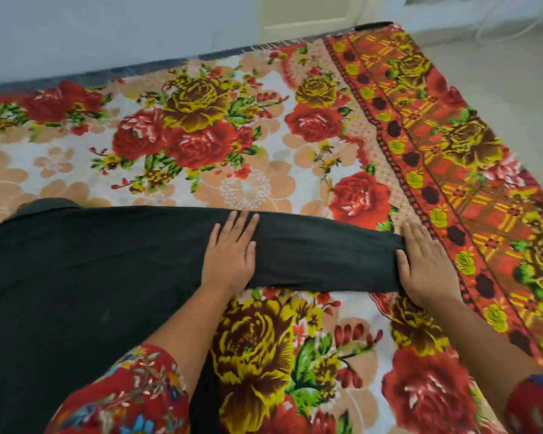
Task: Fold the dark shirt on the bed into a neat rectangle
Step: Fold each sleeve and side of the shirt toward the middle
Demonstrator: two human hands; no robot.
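Observation:
The dark shirt [85, 277] lies spread over the left and middle of the bed, its body at the left and one sleeve [320, 255] stretched out to the right. My left hand [231, 249] rests flat on the sleeve near the shoulder, fingers together and pointing away from me. My right hand [423, 264] lies flat at the sleeve's cuff end, its thumb on the dark cloth and its fingers on the bedsheet beside it. Neither hand grips anything. The shirt's collar area shows at the far left [44, 205].
The bed is covered by a floral sheet [201, 136] with red and yellow roses and an orange patterned border [436, 151] at the right. A pale wall [107, 26] and a door [308, 14] stand beyond the bed. The floor [499, 76] lies to the right.

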